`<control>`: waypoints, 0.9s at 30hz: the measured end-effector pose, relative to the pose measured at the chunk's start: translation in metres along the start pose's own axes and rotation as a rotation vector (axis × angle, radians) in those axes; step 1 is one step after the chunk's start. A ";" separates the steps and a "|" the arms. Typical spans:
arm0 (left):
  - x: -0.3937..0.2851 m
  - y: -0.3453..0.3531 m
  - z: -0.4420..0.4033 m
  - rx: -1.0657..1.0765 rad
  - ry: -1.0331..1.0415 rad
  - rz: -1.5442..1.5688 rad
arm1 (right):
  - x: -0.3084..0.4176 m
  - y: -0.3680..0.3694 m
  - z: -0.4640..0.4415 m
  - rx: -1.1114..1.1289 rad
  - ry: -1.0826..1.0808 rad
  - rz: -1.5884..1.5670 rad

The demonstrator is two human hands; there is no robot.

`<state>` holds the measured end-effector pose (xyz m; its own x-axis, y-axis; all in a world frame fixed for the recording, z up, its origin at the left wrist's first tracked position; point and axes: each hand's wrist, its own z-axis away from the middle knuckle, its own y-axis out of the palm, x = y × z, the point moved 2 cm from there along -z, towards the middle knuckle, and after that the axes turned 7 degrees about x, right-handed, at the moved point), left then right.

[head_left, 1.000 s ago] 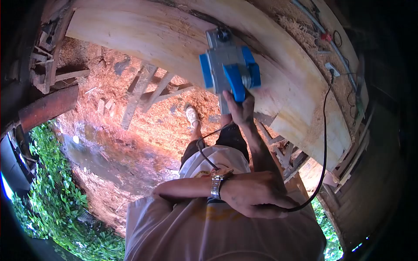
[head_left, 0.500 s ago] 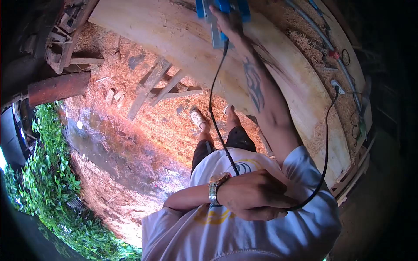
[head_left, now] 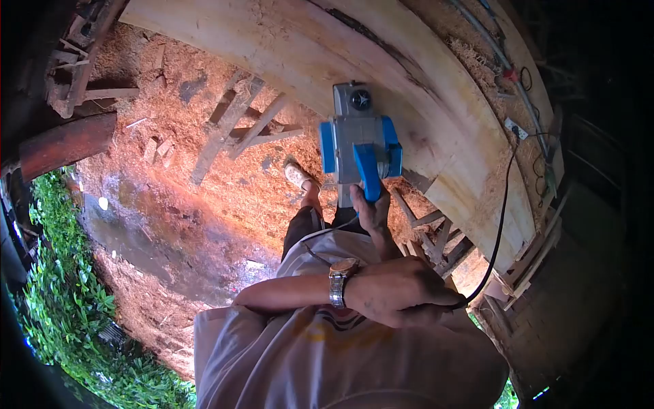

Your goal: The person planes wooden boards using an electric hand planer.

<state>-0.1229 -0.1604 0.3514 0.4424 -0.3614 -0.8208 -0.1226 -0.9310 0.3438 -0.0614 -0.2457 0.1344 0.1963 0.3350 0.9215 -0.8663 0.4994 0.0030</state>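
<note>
Planer (head_left: 354, 129): elec., blue/grey, over the near edge of the slab (head_left: 453, 123), ahead of the person's body; sole touching wood or not — can't tell.
R hand (head_left: 371, 208): fingers gripping the planer's blue handle (head_left: 368, 174).
L hand (head_left: 398, 290): fingers curled round the black cord (head_left: 501, 232), in front of the shirt (head_left: 381, 361).
Slab: pale face w/ scattered shavings, so prob. part-planed; exact amt unclear.
Dark streak (head_left: 390, 49): runs along the slab, so that strip prob. not planed clean.
Ground shavings (head_left: 262, 211): thick litter near the feet — suggests work well under way.
Socket block (head_left: 516, 129): white, cord's far end at it.
Containers: none made out; edges too dark.
</note>
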 end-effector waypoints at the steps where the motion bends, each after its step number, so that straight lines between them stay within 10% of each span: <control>1: -0.001 -0.003 0.004 0.020 -0.016 -0.001 | 0.003 0.002 -0.013 -0.001 0.019 0.009; 18: -0.031 -0.070 -0.008 -0.188 -0.006 -0.181 | 0.137 0.105 -0.407 0.060 -0.232 0.273; 27: -0.029 -0.048 -0.015 -0.180 0.033 -0.155 | 0.103 0.089 -0.267 0.099 -0.107 0.267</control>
<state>-0.1165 -0.1041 0.3657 0.4729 -0.2101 -0.8557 0.1085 -0.9499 0.2932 0.0042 0.0460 0.1260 -0.0894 0.3556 0.9304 -0.9225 0.3226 -0.2120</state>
